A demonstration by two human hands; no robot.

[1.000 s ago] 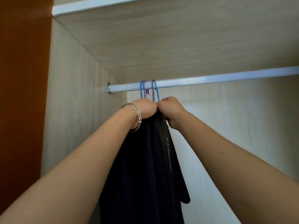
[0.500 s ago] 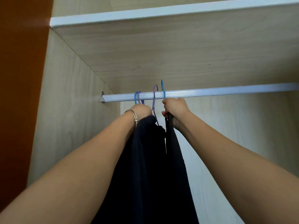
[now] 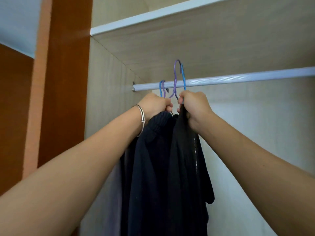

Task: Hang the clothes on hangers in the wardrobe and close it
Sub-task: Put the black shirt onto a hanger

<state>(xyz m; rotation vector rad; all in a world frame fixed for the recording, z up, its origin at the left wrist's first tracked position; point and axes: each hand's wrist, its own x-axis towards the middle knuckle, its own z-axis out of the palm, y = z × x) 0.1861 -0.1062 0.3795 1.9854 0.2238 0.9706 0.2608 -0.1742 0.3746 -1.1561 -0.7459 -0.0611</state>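
Ok, status:
rail (image 3: 238, 78): pale metal bar, runs left-right across the wardrobe, just under the shelf (image 3: 170, 12); left end meets the side wall (image 3: 105, 99).
hung hooks (image 3: 162, 87): blue + purple pair, over the rail near its left end.
raised hooks (image 3: 179, 72): purple + blue, tips up above the rail, open side facing right; stems run down into the hands. Can't tell if either touches the rail.
left hand (image 3: 153, 104): closed fist, fingers pinched at the base of the purple hook, on top of the navy garment's collar. Bangle (image 3: 142, 116) on wrist.
right hand (image 3: 194, 106): closed fist, gripping blue hook stem + top of the black garment.
navy garment (image 3: 150, 167): ribbed collar up, long axis vertical, hangs straight down below left hand.
black garment (image 3: 185, 159): just right of navy one, touching it, long axis vertical; white dashed stitch line down its right side.
grey cloth (image 3: 115, 193): left of navy one, partly hidden by the left arm.
wardrobe frame (image 3: 64, 82): brown upright, left of opening.
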